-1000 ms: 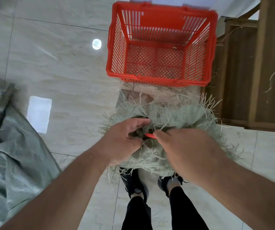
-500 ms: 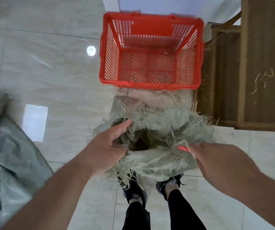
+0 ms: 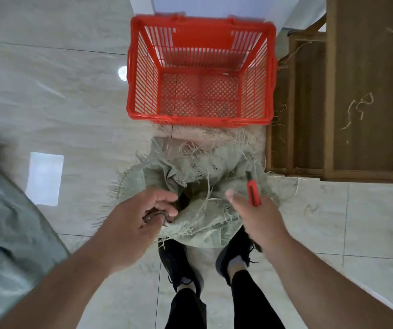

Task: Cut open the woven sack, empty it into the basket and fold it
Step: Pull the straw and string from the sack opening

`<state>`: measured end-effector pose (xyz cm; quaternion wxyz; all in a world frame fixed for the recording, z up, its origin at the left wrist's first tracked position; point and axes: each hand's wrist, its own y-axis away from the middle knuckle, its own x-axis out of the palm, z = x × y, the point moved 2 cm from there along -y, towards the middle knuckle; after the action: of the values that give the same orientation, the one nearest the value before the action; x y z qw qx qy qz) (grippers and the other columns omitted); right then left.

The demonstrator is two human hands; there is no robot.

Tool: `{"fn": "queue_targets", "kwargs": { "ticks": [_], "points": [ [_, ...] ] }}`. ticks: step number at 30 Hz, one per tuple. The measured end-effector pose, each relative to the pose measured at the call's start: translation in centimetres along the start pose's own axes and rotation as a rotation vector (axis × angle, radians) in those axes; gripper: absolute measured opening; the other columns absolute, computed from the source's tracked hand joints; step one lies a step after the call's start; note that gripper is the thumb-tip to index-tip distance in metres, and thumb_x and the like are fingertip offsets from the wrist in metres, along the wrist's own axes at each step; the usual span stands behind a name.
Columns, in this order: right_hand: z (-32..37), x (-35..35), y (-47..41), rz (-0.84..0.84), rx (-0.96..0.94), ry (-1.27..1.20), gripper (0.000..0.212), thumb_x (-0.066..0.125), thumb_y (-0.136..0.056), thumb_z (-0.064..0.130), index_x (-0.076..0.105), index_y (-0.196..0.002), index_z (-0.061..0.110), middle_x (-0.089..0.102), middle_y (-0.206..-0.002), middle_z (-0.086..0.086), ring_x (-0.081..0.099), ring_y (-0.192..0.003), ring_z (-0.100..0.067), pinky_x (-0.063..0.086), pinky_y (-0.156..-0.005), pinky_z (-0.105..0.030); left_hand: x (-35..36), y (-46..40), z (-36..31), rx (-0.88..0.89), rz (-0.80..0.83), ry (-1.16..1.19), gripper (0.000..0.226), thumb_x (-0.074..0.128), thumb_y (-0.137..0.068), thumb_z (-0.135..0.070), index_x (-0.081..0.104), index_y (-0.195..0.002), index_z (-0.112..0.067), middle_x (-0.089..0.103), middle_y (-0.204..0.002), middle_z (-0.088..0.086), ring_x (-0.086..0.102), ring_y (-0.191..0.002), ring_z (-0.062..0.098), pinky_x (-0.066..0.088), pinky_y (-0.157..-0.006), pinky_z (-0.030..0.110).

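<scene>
One green woven sack (image 3: pixel 202 210) stands on the tiled floor (image 3: pixel 72 103) right in front of the person's two black shoes (image 3: pixel 181 264), its frayed top gaping open with a dark hole at the middle. One red plastic basket (image 3: pixel 141 74) sits on the floor just beyond the sack, close against a wooden frame (image 3: pixel 361 91) to its right; a few loose straw-like fibres lie on its lattice bottom. The left hand (image 3: pixel 141 217) is at the near left rim of the sack's mouth, its fingers (image 3: pixel 164 200) curled; it seems to pinch a fold of the weave, though blur makes the grip hard to read. The right hand (image 3: pixel 257 214) is at the right of the opening and holds one red utility knife (image 3: pixel 253 191) between the fingers, the tool pointing away toward the basket. A second piece of grey-green sacking (image 3: pixel 5 233) lies crumpled at the left edge of the floor. Loose fibres are scattered round the sack and on the wooden frame.
</scene>
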<state>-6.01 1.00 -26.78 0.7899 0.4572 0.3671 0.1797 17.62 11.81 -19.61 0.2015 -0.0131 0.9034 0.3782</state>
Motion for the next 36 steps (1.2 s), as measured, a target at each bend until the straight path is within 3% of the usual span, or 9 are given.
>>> {"fn": "queue_targets", "kwargs": {
  "ticks": [4,9,11,15,18,23,27,31,36],
  "points": [
    [0.7,2.5,0.6,0.008,0.119,-0.315,0.031,0.073,-0.086,0.007,0.045,-0.078,0.017,0.036,-0.06,0.0,0.032,-0.04,-0.011,0.029,-0.035,-0.022,0.6,1.1,0.0,-0.037,-0.04,-0.005,0.042,0.063,-0.097,-0.002,0.066,-0.1,-0.044,0.072,-0.099,-0.037,0.067,-0.097,-0.016,0.045,-0.08,-0.002],
    [2.1,-0.2,5.6,0.128,-0.034,-0.384,0.026,0.062,-0.089,-0.004,0.044,-0.087,0.014,0.037,-0.057,0.004,0.031,-0.038,-0.008,0.032,-0.037,-0.018,-0.9,1.0,-0.1,-0.204,0.145,-0.452,0.023,0.052,-0.103,-0.031,0.06,-0.119,-0.046,0.071,-0.115,-0.028,0.062,-0.077,-0.011,0.045,-0.069,0.012],
    [1.6,-0.7,8.1,0.248,-0.104,-0.308,0.019,0.065,-0.093,-0.001,0.05,-0.093,0.01,0.04,-0.057,0.005,0.034,-0.041,-0.007,0.035,-0.04,-0.017,-0.2,-0.1,-2.0,-0.138,0.128,-0.561,0.029,0.043,-0.106,-0.041,0.061,-0.128,-0.042,0.068,-0.124,-0.022,0.059,-0.093,-0.005,0.045,-0.077,0.017],
    [0.4,0.1,10.8,0.295,-0.197,-0.118,0.029,0.076,-0.083,0.023,0.064,-0.095,0.046,0.053,-0.061,0.006,0.05,-0.052,-0.005,0.045,-0.055,-0.018,5.1,-3.8,-6.3,-0.224,0.267,-0.05,0.036,0.045,-0.098,-0.066,0.07,-0.115,-0.048,0.071,-0.123,-0.01,0.067,-0.109,0.013,0.052,-0.096,0.032],
    [0.1,0.2,11.7,0.329,-0.229,-0.025,0.024,0.074,-0.073,0.039,0.062,-0.091,0.048,0.059,-0.064,0.01,0.055,-0.057,-0.002,0.047,-0.065,-0.018,8.5,-6.4,-6.1,-0.481,0.418,0.02,0.103,0.052,-0.066,-0.097,0.065,-0.136,-0.023,0.064,-0.14,0.003,0.063,-0.119,0.025,0.045,-0.102,0.035],
    [1.1,-3.1,11.6,0.256,-0.211,0.222,0.019,0.071,-0.087,0.042,0.062,-0.081,0.027,0.06,-0.065,0.011,0.055,-0.057,0.0,0.044,-0.06,-0.015,11.8,-7.2,-5.5,-0.362,0.416,-0.007,0.025,0.057,-0.101,-0.015,0.06,-0.077,-0.011,0.062,-0.077,0.011,0.067,-0.064,0.01,0.048,-0.05,0.014],
    [5.7,-7.4,9.7,-0.176,-0.381,0.292,0.027,0.071,-0.088,0.051,0.053,-0.082,0.031,0.056,-0.074,0.007,0.055,-0.058,-0.009,0.042,-0.048,-0.017,13.4,-4.5,-5.6,-0.032,0.199,-0.258,0.017,0.05,-0.098,-0.025,0.067,-0.1,-0.021,0.075,-0.092,0.004,0.072,-0.086,0.025,0.06,-0.077,0.038],
    [6.0,-6.6,3.2,0.135,-0.121,0.541,0.054,0.078,-0.077,0.066,0.054,-0.09,0.02,0.058,-0.083,0.004,0.055,-0.066,-0.014,0.037,-0.057,-0.03,14.1,-1.8,-6.7,0.227,0.074,-0.412,0.023,0.054,-0.087,-0.025,0.072,-0.101,-0.028,0.076,-0.092,-0.006,0.071,-0.087,0.019,0.056,-0.085,0.038],
    [5.7,-6.2,2.8,0.406,-0.099,0.198,0.063,0.081,-0.066,0.075,0.056,-0.085,0.02,0.05,-0.067,0.001,0.046,-0.06,-0.017,0.033,-0.063,-0.033,12.9,-1.2,-6.1,0.101,-0.025,-0.255,0.032,0.047,-0.093,-0.023,0.068,-0.117,-0.02,0.073,-0.109,0.004,0.069,-0.099,0.026,0.054,-0.091,0.038]
  ]
}}
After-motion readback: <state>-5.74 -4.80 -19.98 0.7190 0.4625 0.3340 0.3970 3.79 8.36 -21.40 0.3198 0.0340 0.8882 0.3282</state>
